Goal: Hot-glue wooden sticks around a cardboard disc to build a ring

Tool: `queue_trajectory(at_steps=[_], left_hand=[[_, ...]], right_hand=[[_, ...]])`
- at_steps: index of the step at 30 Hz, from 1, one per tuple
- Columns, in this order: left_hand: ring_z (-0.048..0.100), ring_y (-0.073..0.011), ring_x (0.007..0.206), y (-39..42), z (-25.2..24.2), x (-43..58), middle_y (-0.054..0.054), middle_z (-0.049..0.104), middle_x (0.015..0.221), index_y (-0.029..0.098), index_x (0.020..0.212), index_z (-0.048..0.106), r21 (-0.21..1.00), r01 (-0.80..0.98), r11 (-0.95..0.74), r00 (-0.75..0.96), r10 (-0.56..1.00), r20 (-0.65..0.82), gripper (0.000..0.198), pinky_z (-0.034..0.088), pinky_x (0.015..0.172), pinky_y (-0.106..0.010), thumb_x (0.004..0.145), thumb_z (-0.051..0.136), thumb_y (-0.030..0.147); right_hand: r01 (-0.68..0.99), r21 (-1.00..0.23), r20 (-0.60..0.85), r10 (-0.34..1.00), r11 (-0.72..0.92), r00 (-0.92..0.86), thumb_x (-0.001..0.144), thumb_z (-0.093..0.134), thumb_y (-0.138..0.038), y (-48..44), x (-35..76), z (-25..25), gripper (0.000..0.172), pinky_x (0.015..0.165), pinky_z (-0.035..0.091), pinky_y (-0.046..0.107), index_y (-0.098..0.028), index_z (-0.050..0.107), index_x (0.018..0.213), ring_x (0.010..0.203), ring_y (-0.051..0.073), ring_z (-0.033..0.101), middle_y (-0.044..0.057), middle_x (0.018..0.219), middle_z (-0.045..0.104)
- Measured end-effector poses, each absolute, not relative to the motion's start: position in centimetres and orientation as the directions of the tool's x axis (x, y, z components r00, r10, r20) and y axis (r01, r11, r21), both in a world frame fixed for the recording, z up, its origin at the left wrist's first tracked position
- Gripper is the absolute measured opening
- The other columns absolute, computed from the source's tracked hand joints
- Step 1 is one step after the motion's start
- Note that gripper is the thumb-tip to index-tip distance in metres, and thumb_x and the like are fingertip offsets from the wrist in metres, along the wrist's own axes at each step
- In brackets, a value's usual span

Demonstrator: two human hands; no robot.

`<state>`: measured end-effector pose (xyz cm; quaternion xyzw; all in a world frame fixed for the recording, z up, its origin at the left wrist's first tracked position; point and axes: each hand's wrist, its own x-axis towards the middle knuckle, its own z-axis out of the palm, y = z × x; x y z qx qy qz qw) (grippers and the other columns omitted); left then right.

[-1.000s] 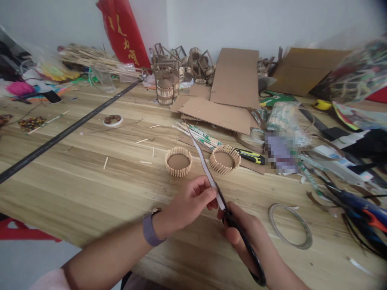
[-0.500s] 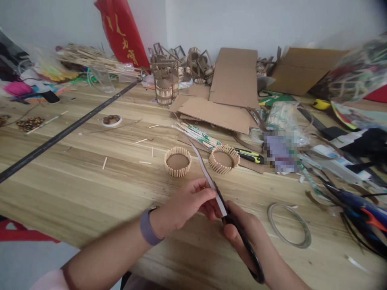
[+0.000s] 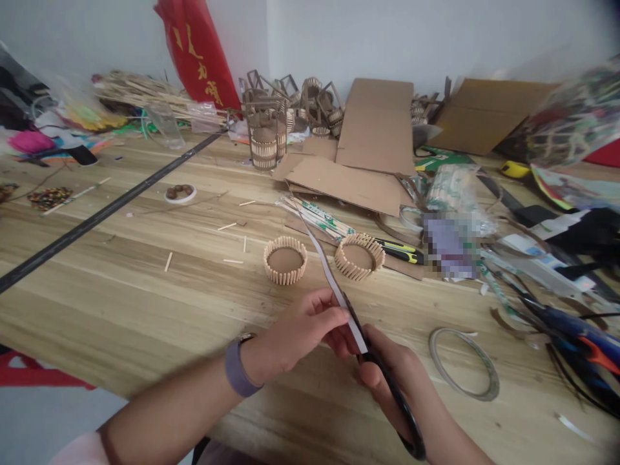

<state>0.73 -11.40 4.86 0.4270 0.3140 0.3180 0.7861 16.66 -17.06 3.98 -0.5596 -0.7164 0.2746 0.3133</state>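
My left hand (image 3: 310, 326) pinches a long, narrow brown strip with a white face (image 3: 330, 274) between thumb and fingers. The strip's far end reaches away over the table, and its near end lies along the scissors. Black-handled scissors (image 3: 411, 423) are gripped in my right hand (image 3: 404, 365), their blades largely hidden behind the strip and my left fingers. Beyond my hands stand two round cardboard discs ringed with short wooden sticks, a left ring (image 3: 285, 260) and a right ring (image 3: 359, 257).
A roll of tape (image 3: 464, 363) lies to the right, near a blue glue gun (image 3: 571, 329). Flat cardboard (image 3: 343, 184) and a yellow-black utility knife (image 3: 400, 250) are further back. Loose sticks (image 3: 168, 261) lie at left, before a long dark bar (image 3: 111, 206).
My left hand and the strip's near end have shifted very slightly right and toward me. The right hand keeps its hold on the scissors, almost still.
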Motion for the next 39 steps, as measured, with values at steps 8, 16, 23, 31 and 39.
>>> queue_trajectory(at_steps=[8, 16, 23, 31, 39], left_hand=[[0.060, -0.0117, 0.060, -11.4, 5.2, 0.6, -0.002, 0.064, 0.066, 0.014, 0.076, 0.057, 0.921, -0.202, 0.333, 0.588, 0.793, -0.158, 0.021, 0.047, 0.057, -0.023, 0.079, 0.059, 0.034], [0.052, -0.0092, 0.055, -10.9, 4.0, 0.4, 0.003, 0.058, 0.059, 0.016, 0.072, 0.055, 0.969, -0.212, 0.130, 0.389, 0.920, -0.038, 0.022, 0.041, 0.053, -0.021, 0.088, 0.052, 0.031], [0.052, -0.0094, 0.057, -11.2, 4.2, 0.4, 0.002, 0.058, 0.061, 0.016, 0.072, 0.055, 0.975, -0.201, 0.095, 0.421, 0.907, -0.001, 0.023, 0.042, 0.055, -0.021, 0.088, 0.053, 0.032], [0.053, -0.0102, 0.058, -11.2, 4.3, 0.3, 0.001, 0.059, 0.063, 0.016, 0.074, 0.055, 0.977, -0.188, 0.100, 0.453, 0.892, -0.004, 0.027, 0.043, 0.056, -0.021, 0.089, 0.055, 0.038], [0.053, -0.0102, 0.058, -11.3, 4.3, 0.4, 0.001, 0.058, 0.062, 0.016, 0.074, 0.054, 0.981, -0.171, 0.093, 0.452, 0.892, -0.006, 0.028, 0.042, 0.056, -0.021, 0.089, 0.055, 0.040]], right_hand=[[0.630, -0.752, 0.101, 0.978, 0.194, -0.180, 0.073, 0.024, -0.087, -17.6, 17.2, 2.8, 0.072, 0.047, 0.042, 0.022, -0.021, 0.054, 0.071, 0.049, 0.013, 0.049, -0.002, 0.057, 0.054], [0.620, -0.763, 0.079, 0.979, 0.182, -0.190, 0.075, 0.027, -0.086, -17.7, 17.2, 2.7, 0.069, 0.042, 0.035, 0.022, -0.021, 0.051, 0.070, 0.045, 0.012, 0.042, -0.003, 0.053, 0.049], [0.584, -0.789, 0.062, 0.970, 0.192, -0.234, 0.072, 0.029, -0.088, -17.6, 17.4, 2.8, 0.072, 0.042, 0.032, 0.022, -0.020, 0.054, 0.075, 0.045, 0.011, 0.040, -0.004, 0.054, 0.048], [0.582, -0.796, 0.041, 0.975, 0.165, -0.220, 0.071, 0.024, -0.090, -17.3, 17.2, 3.3, 0.074, 0.041, 0.032, 0.022, -0.020, 0.051, 0.069, 0.045, 0.011, 0.038, -0.004, 0.051, 0.045], [0.602, -0.782, 0.043, 0.977, 0.163, -0.208, 0.071, 0.026, -0.089, -17.5, 17.4, 3.0, 0.073, 0.042, 0.033, 0.022, -0.021, 0.049, 0.068, 0.045, 0.011, 0.037, -0.004, 0.052, 0.044]])
